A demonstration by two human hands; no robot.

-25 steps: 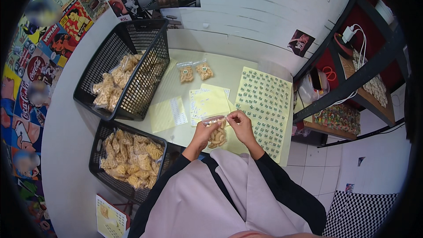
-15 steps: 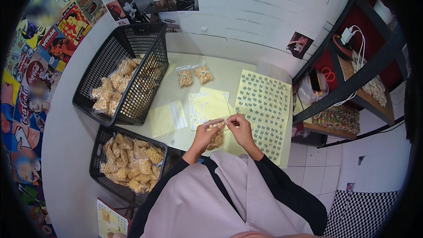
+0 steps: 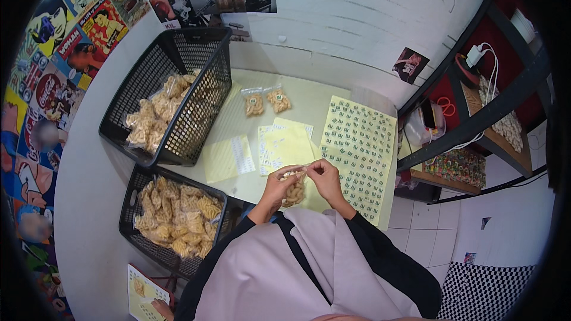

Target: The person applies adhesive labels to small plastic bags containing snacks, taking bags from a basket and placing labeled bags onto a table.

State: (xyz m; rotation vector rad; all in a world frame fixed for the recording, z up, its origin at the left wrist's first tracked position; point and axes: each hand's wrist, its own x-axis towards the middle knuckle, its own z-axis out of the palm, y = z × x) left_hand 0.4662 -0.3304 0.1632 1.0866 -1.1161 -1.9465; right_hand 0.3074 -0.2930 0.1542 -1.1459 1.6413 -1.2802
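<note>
Your left hand and right hand, fingers closed, pinch a clear, snack-filled plastic bag; toward eleven o'clock, two labelled clear bags look finished; yours, seemingly not.

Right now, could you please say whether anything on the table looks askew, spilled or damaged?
I see no spill or damage. Only the overlapping pale-yellow sticker sheets beyond the left hand look untidy, lying at uneven angles. The held snack pouch is partly hidden.

Bright, diffuse light, soft shadows, black corners, bowed edges
</note>
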